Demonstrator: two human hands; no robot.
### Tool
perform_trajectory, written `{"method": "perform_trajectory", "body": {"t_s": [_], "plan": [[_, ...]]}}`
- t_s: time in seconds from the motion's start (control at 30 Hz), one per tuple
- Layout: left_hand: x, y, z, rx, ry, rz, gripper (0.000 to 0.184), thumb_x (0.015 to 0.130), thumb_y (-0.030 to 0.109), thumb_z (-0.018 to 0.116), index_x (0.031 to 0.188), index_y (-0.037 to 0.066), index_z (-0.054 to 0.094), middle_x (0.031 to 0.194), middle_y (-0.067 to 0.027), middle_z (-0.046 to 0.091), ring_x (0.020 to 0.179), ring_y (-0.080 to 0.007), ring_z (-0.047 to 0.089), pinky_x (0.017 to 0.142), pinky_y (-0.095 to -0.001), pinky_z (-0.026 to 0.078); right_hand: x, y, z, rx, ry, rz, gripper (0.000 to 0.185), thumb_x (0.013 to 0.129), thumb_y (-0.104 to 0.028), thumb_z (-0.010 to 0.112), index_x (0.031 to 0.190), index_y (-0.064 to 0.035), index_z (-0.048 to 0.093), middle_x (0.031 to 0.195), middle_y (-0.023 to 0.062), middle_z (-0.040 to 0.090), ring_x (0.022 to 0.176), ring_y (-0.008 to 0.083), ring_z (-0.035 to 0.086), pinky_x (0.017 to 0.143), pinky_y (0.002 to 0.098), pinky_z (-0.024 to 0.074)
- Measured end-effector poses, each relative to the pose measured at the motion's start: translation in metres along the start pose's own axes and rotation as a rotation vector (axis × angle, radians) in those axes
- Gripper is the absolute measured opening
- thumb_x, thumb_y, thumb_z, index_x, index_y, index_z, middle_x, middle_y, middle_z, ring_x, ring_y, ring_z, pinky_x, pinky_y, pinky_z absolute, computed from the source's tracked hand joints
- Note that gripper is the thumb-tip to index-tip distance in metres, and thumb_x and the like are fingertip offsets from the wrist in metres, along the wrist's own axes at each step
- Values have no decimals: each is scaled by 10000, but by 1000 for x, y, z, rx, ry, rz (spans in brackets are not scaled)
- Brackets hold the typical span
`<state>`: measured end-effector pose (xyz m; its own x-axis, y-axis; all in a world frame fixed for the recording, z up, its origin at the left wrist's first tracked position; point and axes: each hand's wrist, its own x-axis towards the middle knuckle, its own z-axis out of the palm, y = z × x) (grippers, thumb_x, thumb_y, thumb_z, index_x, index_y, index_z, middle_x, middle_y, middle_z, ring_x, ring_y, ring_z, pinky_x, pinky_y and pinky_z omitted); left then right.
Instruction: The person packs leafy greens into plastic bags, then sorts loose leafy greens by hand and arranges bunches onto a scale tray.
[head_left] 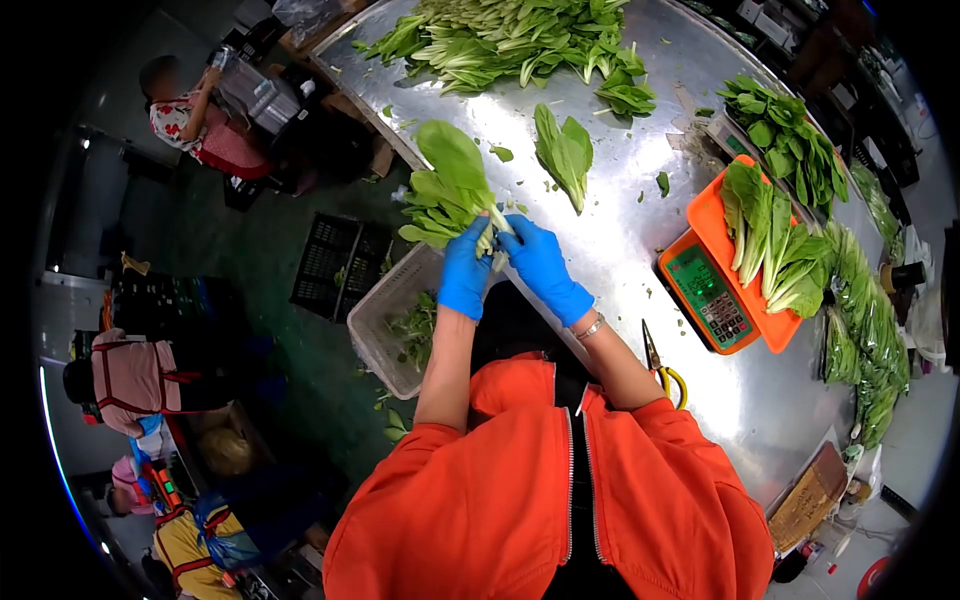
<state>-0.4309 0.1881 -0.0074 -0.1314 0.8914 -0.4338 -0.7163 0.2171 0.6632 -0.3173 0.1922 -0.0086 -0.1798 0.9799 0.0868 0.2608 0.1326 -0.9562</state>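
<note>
Both hands wear blue gloves and meet at a bunch of leafy greens near the table's left edge. My left hand is closed around the lower part of the bunch. At the pale stem ends, my right hand has its fingers closed on the same greens. Below them, a translucent bin holds loose leaves. A separate small bunch lies on the metal table, up and to the right of the hands.
A large heap of greens lies at the table's far end. On the right, an orange scale bears greens, with bagged greens beyond. Yellow-handled scissors lie nearby. A black crate and several people are at left.
</note>
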Motion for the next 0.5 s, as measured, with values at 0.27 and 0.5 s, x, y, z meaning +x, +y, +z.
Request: {"method": "perform_trajectory", "body": {"t_s": [0.27,0.5], "plan": [[1,5,-2,-35,23,-52,183,745,132,593,894,31,560,783,-49,570,671,-163,548,553,-253,440,-4,1,5,78,-55,-39,286,766,-137,538,1032,-33,512,742,140,593,607,192,573,565,301,443],[3,5,-10,-217,-23,-161,187,767,154,565,916,44,545,810,-77,574,697,-183,554,599,-292,464,-11,-15,-2,318,-194,226,377,804,-123,514,1166,-58,435,779,67,579,593,98,520,521,233,431]]}}
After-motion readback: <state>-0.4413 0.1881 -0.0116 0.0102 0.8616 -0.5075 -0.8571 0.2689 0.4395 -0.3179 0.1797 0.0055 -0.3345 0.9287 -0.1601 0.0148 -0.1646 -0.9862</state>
